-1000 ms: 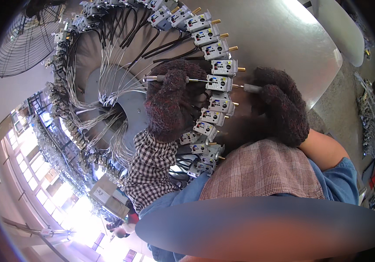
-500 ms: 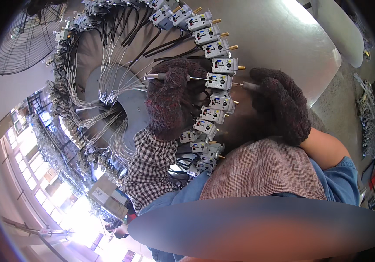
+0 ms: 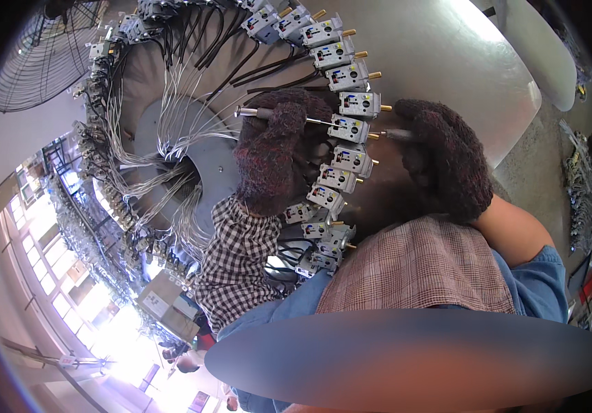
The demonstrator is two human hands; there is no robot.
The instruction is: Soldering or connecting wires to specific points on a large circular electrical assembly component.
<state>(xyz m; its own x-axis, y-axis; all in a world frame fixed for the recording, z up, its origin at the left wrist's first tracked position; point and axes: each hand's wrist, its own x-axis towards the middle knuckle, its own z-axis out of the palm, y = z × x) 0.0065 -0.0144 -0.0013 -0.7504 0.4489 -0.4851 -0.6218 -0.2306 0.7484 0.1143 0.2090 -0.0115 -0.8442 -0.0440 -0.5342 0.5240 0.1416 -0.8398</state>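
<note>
A dark knit work glove covers my left hand (image 3: pixel 268 155), whose fingers are closed around a slim screwdriver (image 3: pixel 261 113). Its thin shaft reaches to the inner face of a small grey control unit (image 3: pixel 349 129) with a brass stem. On the unit's outer side, my right hand (image 3: pixel 447 155), gloved alike, is closed on a second slim tool (image 3: pixel 396 134), its tip close to the stem. That tool looks like a screwdriver, but most of it is hidden by the glove. Whether either tip touches the unit is too small to tell.
Similar units line a round fixture, with black cables and pale wires running to its grey hub (image 3: pixel 216 168). A metal table (image 3: pixel 447 48) lies beyond. A wire-cage fan (image 3: pixel 41 62) stands at upper left; bundled parts (image 3: pixel 585 186) lie at far right.
Both hands keep hold of their tools at the same unit. The units and the left screwdriver appear slightly farther right in the picture. My right hand has tilted a little and risen slightly.
</note>
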